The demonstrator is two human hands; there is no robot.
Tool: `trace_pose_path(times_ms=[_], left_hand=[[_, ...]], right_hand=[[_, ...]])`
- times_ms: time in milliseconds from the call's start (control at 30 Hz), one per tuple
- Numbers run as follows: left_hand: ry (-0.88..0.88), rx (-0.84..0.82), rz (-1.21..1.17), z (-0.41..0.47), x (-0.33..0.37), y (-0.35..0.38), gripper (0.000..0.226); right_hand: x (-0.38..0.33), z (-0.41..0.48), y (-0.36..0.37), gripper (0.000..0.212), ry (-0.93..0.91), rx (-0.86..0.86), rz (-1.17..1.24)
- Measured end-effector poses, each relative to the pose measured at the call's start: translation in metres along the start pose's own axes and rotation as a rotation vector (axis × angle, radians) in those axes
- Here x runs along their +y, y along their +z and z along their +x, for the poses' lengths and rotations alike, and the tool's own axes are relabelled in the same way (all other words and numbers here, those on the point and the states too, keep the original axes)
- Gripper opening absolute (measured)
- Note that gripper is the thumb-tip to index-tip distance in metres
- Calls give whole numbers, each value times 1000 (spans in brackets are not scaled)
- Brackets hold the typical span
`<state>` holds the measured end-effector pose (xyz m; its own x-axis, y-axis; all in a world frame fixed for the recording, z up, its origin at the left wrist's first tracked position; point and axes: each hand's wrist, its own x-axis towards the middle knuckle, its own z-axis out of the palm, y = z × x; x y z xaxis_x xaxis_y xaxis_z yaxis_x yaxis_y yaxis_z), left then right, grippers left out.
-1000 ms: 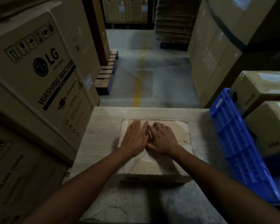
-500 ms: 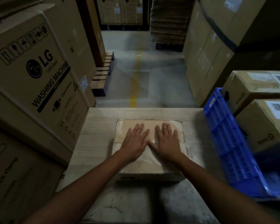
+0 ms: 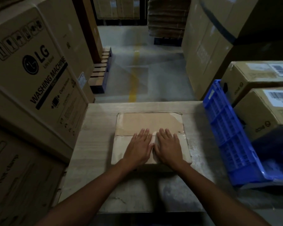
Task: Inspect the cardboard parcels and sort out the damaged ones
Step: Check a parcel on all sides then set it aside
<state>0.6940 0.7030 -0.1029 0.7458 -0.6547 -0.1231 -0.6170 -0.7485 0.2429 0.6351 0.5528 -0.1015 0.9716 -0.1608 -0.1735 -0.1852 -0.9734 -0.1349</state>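
Observation:
A flat cardboard parcel [image 3: 147, 123] lies on the wooden table [image 3: 98, 128] in the middle of the head view. Its top shows a torn, peeled paper layer along the edges. My left hand [image 3: 139, 148] and my right hand [image 3: 169, 148] rest flat side by side on the near half of its top, fingers straight and pointing away from me. Neither hand grips anything.
A blue plastic crate [image 3: 230, 136] stands at the table's right edge, with two labelled cardboard boxes [image 3: 258, 75] [image 3: 265, 111] beyond it. Large washing-machine cartons [image 3: 33, 70] are stacked close on the left. An aisle with a yellow floor line [image 3: 134, 82] and a wooden pallet [image 3: 100, 70] lies ahead.
Both hands have slid back towards me across the parcel's top, from its middle to its near half, and stay flat. The parcel has not moved.

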Motion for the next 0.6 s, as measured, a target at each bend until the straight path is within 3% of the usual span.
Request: trace_pose_path(times_ms=[67,300,467,600], left_hand=[[-11,-23,-5,-2,1,2,56],[-7,-20,19,-2,8,-2,54],[117,61,34,-20,13,7,68],[114,139,-27,-20,18,8,52]], right_hand=[[-2,-8,6,85,-11,-15,22],[-1,-6,-3,67,-10,-58,-3],[-13,-35,10,56,193,21,48],[-15,-31,7,52,208,25,149]])
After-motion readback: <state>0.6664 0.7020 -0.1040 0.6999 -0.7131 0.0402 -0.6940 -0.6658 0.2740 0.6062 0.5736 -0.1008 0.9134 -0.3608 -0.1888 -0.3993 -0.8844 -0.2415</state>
